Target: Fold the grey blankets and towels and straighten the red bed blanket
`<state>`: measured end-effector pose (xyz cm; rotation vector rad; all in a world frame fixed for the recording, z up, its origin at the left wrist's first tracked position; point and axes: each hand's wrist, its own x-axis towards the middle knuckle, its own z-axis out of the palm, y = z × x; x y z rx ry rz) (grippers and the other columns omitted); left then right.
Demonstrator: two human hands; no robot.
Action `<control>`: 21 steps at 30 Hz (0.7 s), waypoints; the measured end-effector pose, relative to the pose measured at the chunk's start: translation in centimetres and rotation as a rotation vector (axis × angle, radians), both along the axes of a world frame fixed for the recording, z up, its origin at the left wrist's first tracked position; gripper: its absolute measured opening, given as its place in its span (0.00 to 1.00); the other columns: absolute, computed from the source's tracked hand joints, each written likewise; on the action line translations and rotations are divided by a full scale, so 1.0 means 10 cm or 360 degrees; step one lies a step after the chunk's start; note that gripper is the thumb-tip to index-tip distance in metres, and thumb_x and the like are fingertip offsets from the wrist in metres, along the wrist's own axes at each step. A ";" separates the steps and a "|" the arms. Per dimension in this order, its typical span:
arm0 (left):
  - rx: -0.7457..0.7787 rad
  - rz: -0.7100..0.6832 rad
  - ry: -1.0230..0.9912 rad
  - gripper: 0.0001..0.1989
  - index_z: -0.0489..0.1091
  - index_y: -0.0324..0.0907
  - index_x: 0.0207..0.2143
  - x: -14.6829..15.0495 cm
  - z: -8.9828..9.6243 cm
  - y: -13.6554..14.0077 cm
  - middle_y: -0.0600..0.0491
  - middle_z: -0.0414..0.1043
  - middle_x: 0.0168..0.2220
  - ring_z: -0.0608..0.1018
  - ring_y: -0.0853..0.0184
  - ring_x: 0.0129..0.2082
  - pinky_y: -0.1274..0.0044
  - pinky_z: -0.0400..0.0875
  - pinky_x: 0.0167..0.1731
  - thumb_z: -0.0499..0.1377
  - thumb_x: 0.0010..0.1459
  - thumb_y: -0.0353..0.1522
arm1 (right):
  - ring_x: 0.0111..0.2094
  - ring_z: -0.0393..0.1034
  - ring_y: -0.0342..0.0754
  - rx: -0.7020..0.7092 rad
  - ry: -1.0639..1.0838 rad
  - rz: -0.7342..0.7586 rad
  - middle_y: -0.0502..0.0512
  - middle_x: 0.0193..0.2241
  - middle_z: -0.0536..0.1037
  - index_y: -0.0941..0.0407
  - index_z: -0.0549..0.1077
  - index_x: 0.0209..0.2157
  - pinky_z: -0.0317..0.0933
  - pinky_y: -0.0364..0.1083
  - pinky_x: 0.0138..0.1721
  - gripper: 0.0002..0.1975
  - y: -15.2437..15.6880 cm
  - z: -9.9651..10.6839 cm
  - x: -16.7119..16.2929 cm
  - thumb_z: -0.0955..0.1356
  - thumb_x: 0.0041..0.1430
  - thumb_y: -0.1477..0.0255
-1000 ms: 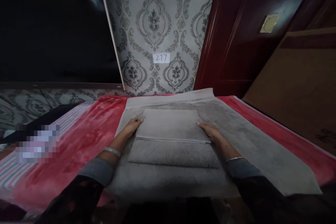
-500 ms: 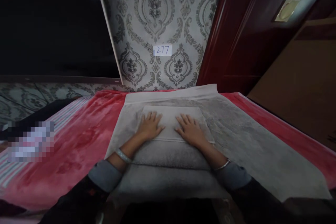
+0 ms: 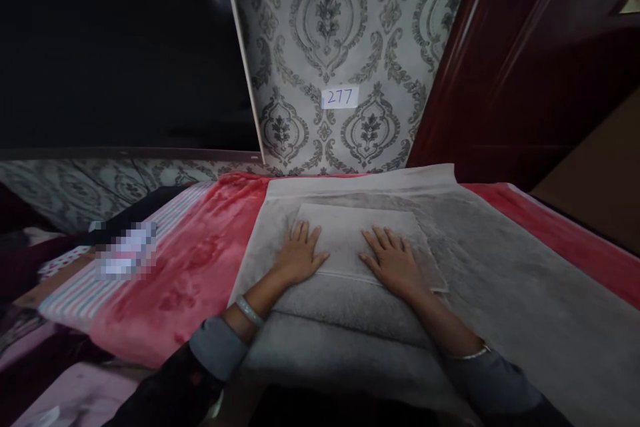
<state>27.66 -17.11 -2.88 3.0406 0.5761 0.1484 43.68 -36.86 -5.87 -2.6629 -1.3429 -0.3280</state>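
Left hand [image 3: 299,255] and right hand [image 3: 396,261] lie spread, grasping nothing, on the folded cloth [image 3: 343,240], seemingly soft, light and best held by both sides.

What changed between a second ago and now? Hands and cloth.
Both hands left the folded grey cloth's side edges, which they seemed to grip, and moved inward: the left hand and right hand now lie flat on top, fingers spread. The view swung left. Unchanged: the cloth, folded on the larger grey blanket; the red blanket beneath.
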 end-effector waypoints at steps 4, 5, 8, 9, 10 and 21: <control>-0.0045 -0.0023 0.0007 0.38 0.46 0.36 0.71 -0.29 -0.08 0.09 0.36 0.38 0.73 0.45 0.51 0.73 0.58 0.49 0.68 0.45 0.67 0.49 | 0.69 0.47 0.64 0.0028 0.0009 0.0035 0.59 0.70 0.55 0.49 0.57 0.69 0.47 0.69 0.64 0.31 0.00 -0.05 0.02 0.55 0.70 0.53; -0.0050 -0.0034 0.0004 0.37 0.46 0.37 0.71 -0.36 -0.11 0.11 0.36 0.38 0.73 0.45 0.52 0.73 0.58 0.50 0.68 0.45 0.68 0.49 | 0.69 0.47 0.64 0.0039 0.0017 0.0047 0.59 0.70 0.55 0.49 0.57 0.69 0.47 0.69 0.64 0.31 0.00 -0.06 0.03 0.55 0.70 0.53; -0.0043 -0.0064 0.0023 0.35 0.45 0.39 0.71 -0.54 -0.14 0.15 0.39 0.38 0.73 0.46 0.54 0.73 0.55 0.50 0.67 0.44 0.68 0.47 | 0.70 0.45 0.64 0.0048 0.0045 0.0064 0.60 0.70 0.53 0.48 0.57 0.69 0.46 0.70 0.64 0.31 -0.02 -0.08 0.05 0.54 0.71 0.53; -0.0035 -0.0058 0.0039 0.34 0.46 0.40 0.71 -0.57 -0.13 0.16 0.40 0.39 0.73 0.46 0.54 0.73 0.53 0.49 0.67 0.44 0.68 0.46 | 0.70 0.45 0.63 0.0033 0.0061 0.0066 0.60 0.70 0.53 0.48 0.56 0.70 0.46 0.70 0.64 0.31 -0.04 -0.06 0.06 0.54 0.71 0.53; -0.0025 -0.0043 0.0054 0.34 0.47 0.41 0.71 -0.60 -0.11 0.16 0.40 0.40 0.73 0.47 0.53 0.72 0.52 0.49 0.67 0.45 0.68 0.46 | 0.70 0.44 0.63 0.0006 0.0088 0.0069 0.60 0.70 0.52 0.48 0.56 0.70 0.46 0.70 0.64 0.31 -0.06 -0.03 0.05 0.54 0.71 0.53; 0.0018 -0.0375 -0.0034 0.31 0.53 0.50 0.70 0.04 0.21 -0.30 0.47 0.44 0.73 0.46 0.48 0.72 0.46 0.46 0.66 0.50 0.67 0.44 | 0.71 0.40 0.66 -0.0052 0.0178 -0.0173 0.55 0.72 0.48 0.44 0.52 0.70 0.44 0.72 0.63 0.31 -0.24 0.29 -0.11 0.54 0.71 0.51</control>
